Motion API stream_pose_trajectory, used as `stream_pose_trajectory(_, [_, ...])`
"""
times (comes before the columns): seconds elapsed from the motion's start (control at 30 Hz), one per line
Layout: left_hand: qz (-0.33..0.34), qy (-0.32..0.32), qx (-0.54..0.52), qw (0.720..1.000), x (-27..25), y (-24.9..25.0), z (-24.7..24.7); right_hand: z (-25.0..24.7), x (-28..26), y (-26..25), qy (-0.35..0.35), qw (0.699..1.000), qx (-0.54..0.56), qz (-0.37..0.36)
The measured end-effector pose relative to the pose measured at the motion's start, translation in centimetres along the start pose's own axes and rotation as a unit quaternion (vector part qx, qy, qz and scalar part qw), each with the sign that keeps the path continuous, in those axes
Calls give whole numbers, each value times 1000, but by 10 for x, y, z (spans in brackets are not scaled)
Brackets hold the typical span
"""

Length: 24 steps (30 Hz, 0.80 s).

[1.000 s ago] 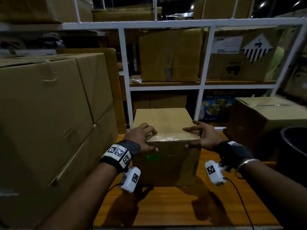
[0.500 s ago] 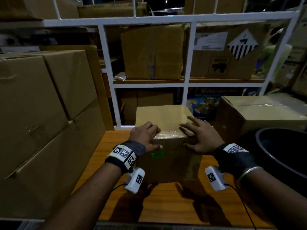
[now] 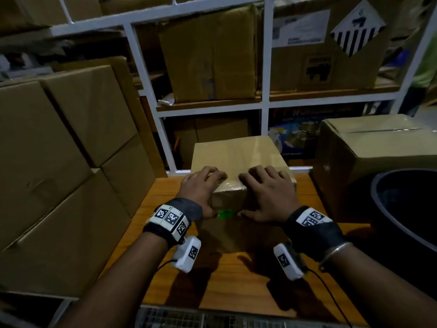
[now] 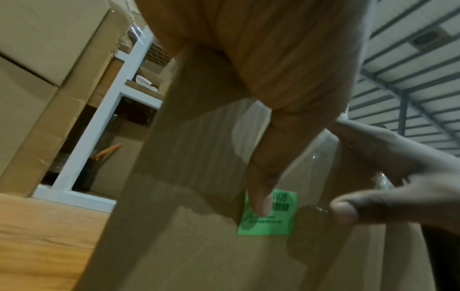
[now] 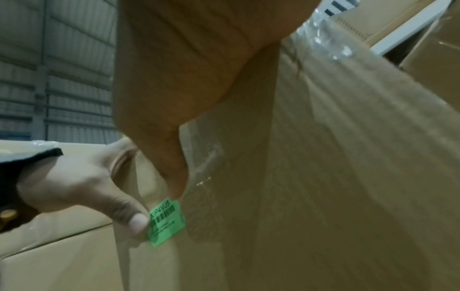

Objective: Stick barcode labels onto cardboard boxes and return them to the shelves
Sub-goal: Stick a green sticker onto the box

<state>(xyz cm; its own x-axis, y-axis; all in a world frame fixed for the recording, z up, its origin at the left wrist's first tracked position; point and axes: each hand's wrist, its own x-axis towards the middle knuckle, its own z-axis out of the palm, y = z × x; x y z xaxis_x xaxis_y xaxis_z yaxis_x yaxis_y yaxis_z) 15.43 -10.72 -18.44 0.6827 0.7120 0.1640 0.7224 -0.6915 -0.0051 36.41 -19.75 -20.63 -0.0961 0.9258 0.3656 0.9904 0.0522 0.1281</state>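
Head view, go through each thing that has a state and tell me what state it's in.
small cardboard box: taped shut, upright on the wooden shelf board
green barcode label: stuck on the box's near face
left hand: gripping the box's top near edge, thumb on the label
right hand: gripping the same edge
large box: taped shut

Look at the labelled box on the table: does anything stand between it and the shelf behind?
Nothing visible does. The box sits right before the rack, but the bay behind it already holds a carton.
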Motion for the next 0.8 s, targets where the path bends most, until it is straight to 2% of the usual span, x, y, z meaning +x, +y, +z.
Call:
stream_pose_trajectory(0.43, [32, -10, 22, 999, 0, -3, 0, 6, -2, -21, 73, 994, -5, 84])
stream_pose_trajectory(0.67, [66, -20, 9, 998, -1, -6, -4, 2, -6, -27, 35, 992, -15, 117])
stream_pose_trajectory(0.8, [80, -16, 43, 996, 7, -6, -14, -2, -5, -30, 12, 992, -27, 126])
